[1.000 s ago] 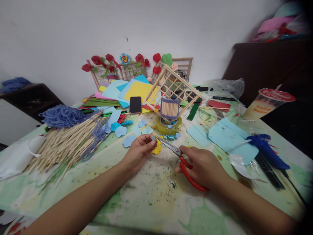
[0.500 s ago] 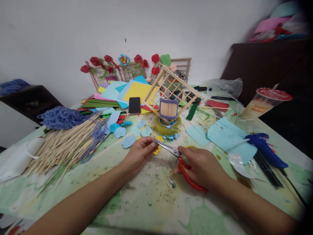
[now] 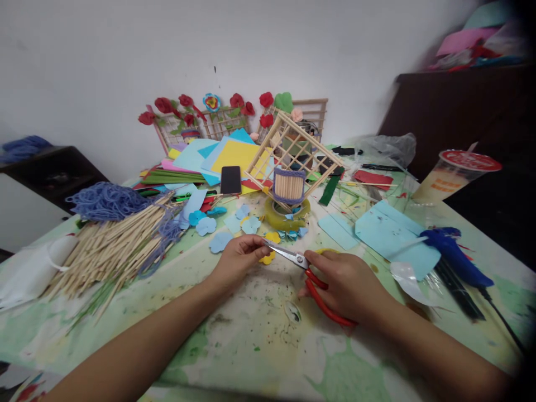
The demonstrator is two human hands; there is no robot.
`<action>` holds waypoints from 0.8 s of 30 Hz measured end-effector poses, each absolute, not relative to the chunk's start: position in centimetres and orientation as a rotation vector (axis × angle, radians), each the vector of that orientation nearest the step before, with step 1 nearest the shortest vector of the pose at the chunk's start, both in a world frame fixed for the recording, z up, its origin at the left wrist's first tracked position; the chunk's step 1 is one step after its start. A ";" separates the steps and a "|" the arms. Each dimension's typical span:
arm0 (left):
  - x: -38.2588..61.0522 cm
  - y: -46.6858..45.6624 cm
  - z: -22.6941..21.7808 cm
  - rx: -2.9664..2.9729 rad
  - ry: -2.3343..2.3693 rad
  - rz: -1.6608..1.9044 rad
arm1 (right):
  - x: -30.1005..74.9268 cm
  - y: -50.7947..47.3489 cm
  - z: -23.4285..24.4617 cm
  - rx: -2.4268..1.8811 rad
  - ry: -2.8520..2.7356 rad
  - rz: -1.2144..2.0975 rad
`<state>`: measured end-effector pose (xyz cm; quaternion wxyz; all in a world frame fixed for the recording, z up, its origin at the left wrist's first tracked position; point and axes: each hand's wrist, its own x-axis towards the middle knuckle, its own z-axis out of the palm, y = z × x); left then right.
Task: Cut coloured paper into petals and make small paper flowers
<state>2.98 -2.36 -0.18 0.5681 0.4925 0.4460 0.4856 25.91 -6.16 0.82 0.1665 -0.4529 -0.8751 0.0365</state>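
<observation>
My right hand (image 3: pixel 343 282) is wrapped round the red handles of a pair of scissors (image 3: pixel 320 301), whose blades point left and are nearly closed. The blade tips reach the fingers of my left hand (image 3: pixel 240 257). That hand is closed in a pinch, and whatever is between its fingertips is hidden or too small to name. A yellow paper flower (image 3: pixel 268 258) lies just behind the blades. Blue paper flowers (image 3: pixel 220 242) rest beside my left hand. Beyond them, a stick lattice frame (image 3: pixel 288 142) with a yarn-edged stick pot leans up over a roll of yellow-green tape (image 3: pixel 272 215).
At left are wooden sticks (image 3: pixel 104 254), blue yarn (image 3: pixel 104 201) and a white roll-like item (image 3: pixel 37 273). A phone (image 3: pixel 230 180) lies by coloured paper (image 3: pixel 234 156). At right are light-blue paper (image 3: pixel 389 234), a blue glue gun (image 3: pixel 456 257) with its cord, and a lidded cup (image 3: pixel 452 176).
The scissor blades and both hands stay almost in the same place. My left fingertips have shifted very slightly at the blade tips.
</observation>
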 end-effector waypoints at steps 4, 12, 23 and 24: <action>2.9 -2.3 0.2 1.153 1.042 1.125 | 26.0 -6.1 0.9 -1.304 -2.486 0.100; 2.8 -2.0 0.8 0.704 0.886 1.177 | 26.1 -5.5 0.8 -1.509 -2.297 0.205; 2.7 -1.9 0.6 0.684 0.855 1.163 | 26.0 -5.6 0.8 -1.503 -2.311 0.186; 2.7 -1.9 0.6 0.683 0.861 1.162 | 26.0 -5.7 0.8 -1.493 -2.317 0.191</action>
